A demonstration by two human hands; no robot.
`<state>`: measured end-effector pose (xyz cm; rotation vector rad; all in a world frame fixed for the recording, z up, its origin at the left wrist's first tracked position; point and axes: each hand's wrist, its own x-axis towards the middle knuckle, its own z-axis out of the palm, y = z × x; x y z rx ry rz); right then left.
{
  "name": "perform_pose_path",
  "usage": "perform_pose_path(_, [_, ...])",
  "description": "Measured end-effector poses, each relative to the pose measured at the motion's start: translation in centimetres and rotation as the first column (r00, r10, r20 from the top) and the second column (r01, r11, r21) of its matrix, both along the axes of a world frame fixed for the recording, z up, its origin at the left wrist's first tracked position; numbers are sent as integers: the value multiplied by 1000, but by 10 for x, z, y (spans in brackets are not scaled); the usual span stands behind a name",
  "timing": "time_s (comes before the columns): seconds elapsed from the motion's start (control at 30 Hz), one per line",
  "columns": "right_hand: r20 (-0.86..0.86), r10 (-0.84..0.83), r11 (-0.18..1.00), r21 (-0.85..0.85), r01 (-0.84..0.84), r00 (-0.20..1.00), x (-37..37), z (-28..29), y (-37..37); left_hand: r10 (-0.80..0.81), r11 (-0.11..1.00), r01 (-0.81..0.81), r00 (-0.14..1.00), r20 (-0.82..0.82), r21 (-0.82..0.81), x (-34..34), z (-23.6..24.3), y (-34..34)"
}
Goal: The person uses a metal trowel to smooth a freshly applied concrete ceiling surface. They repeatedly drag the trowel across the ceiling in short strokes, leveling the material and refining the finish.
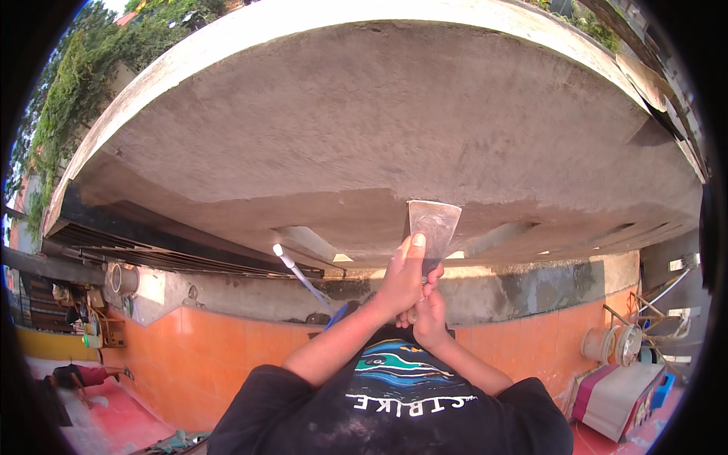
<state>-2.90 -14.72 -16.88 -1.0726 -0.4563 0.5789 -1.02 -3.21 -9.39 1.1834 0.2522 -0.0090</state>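
Observation:
A wide, flat scraper (436, 225) with a dull, smeared metal blade points up and away from me. Its broad edge meets the grey plastered wall (364, 121), at the border between a lighter surface and a darker band. My left hand (403, 279) is closed round the scraper, with the thumb pressed on the lower part of the blade. Just below and to the right, my right hand (430, 312) is wrapped round the handle end. Most of the handle is hidden by my fingers.
A white and blue pole (299, 274) leans left of my hands. Dark metal bars (152, 239) run along the left. At right are buckets (626, 345) and a large box (618, 398). A person in dark red (87, 375) appears at lower left, on the pinkish floor.

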Motion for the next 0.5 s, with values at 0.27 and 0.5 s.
perform_pose_path(0.27, [-46,-54,998,-17,53,998,-2,0,3,7,1000,-7,1000,-2,-15,3,-1,-1])
perform_pose_path(0.5, [-116,-96,984,140,112,989,-4,-7,10,-16,999,17,1000,-20,47,4,-4,2])
